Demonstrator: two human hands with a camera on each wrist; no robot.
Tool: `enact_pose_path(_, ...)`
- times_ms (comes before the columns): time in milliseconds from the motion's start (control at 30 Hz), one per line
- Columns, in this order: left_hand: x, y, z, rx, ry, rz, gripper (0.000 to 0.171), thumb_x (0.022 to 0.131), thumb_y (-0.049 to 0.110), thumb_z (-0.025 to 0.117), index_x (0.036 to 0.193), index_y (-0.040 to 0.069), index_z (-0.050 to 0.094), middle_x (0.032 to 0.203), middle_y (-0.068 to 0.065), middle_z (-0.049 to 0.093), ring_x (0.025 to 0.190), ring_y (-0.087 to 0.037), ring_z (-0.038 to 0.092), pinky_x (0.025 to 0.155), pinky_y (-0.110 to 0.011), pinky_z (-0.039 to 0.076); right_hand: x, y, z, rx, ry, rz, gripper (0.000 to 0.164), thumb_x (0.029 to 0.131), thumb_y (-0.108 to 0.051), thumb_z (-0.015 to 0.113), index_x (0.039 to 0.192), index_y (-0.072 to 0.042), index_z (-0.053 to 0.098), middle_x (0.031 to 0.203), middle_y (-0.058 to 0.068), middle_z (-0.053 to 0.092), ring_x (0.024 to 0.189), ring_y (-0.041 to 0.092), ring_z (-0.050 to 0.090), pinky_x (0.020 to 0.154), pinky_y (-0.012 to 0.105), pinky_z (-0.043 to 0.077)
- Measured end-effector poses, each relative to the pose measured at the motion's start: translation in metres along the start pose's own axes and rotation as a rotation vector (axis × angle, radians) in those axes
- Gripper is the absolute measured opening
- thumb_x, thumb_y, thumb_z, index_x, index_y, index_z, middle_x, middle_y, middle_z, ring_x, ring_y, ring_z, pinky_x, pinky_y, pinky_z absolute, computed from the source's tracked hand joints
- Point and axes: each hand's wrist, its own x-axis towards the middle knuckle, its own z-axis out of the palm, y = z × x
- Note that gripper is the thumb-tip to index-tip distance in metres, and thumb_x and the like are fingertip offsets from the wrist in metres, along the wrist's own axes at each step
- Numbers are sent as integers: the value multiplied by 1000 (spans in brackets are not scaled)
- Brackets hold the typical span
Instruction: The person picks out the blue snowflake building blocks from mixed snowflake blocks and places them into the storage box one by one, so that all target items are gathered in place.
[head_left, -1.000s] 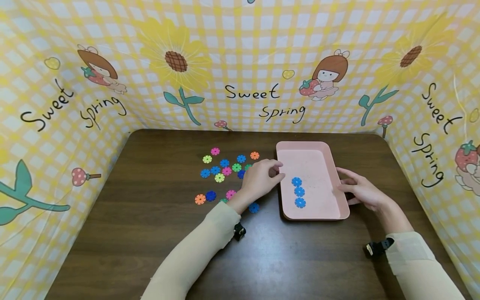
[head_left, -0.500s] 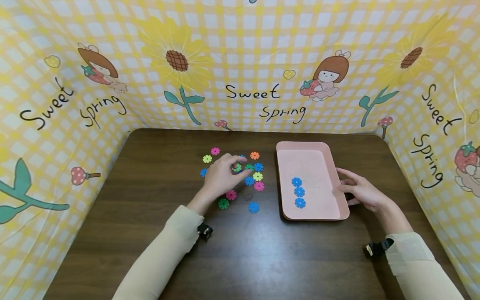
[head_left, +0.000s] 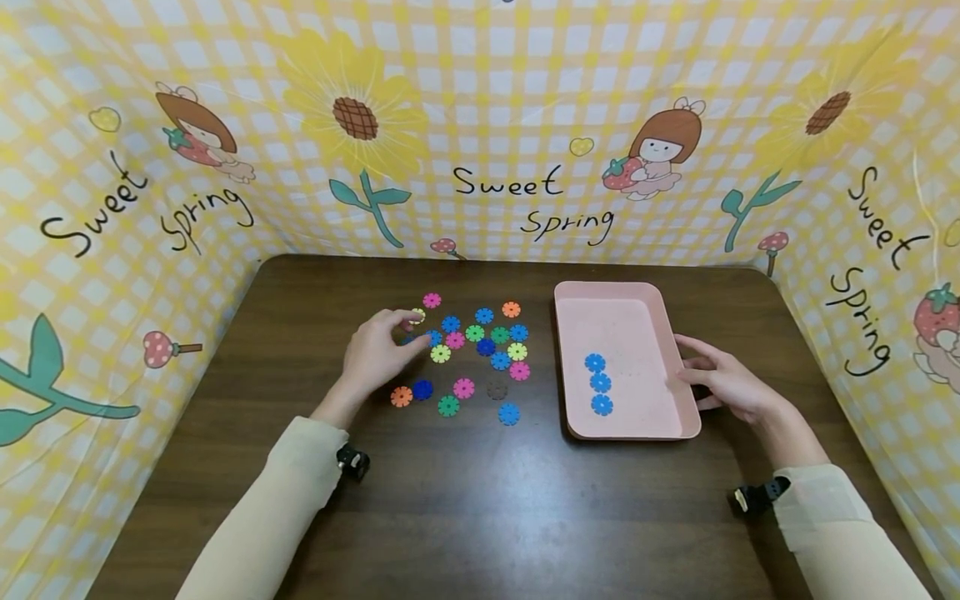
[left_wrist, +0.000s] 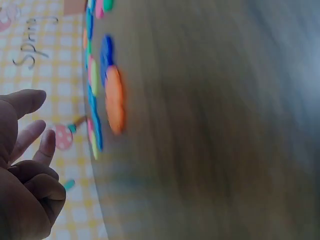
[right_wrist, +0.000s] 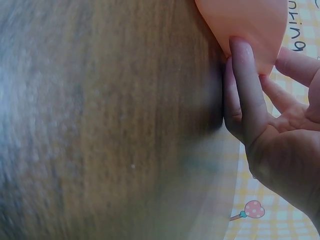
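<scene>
We are taking the pink tray (head_left: 626,329) as our landmark; it is lying flat on the dark wooden table (head_left: 540,517). Inside it, toward its left wall and nearer the person, we are counting three blue discs (head_left: 600,382) forming a short column. To the left of the tray, loose notched discs (head_left: 486,347) are lying scattered in pink, yellow-green, blue, green and orange, one dark disc (head_left: 497,388) blending into the wood. At the far left of the tray, the left hand (head_left: 373,354) is hovering over the scatter's outer end; we are seeing thumb and index standing apart with nothing between them, other fingers curling loosely. Its index is partly covering a yellow-green disc (head_left: 419,317), and its thumb is pointing at a blue disc (head_left: 435,337); left of the tray on the near side, an orange disc (head_left: 402,397) and a dark blue disc (head_left: 422,390) are sitting side by side. Right of the tray, the right hand (head_left: 731,385) is resting its extended, spread digits against the outer wall, gripping nothing. Beyond the tray, a yellow checked cloth (head_left: 487,92) is hanging.
</scene>
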Motion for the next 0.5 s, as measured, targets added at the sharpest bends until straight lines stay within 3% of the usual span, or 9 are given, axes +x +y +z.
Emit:
enact_pose_path(267,-1,-24,-9,54,-116,-86,49,93,43,78,129,11,72,113,-6,69,103,-28,64,84,-51,51,1,1,0,5,-2,7,77,106,-14,60,167,-10,13,144,38,41,98,23,69,76,50,61)
enact_pose_path(500,3,-27,-4,133,-141,-98,45,92,45,79,123,12,75,108,-6,67,99,-27,64,82,-53,51,1,1,-1,-1,0,9,77,106,-15,60,167,-10,13,146,39,39,98,23,69,76,51,61)
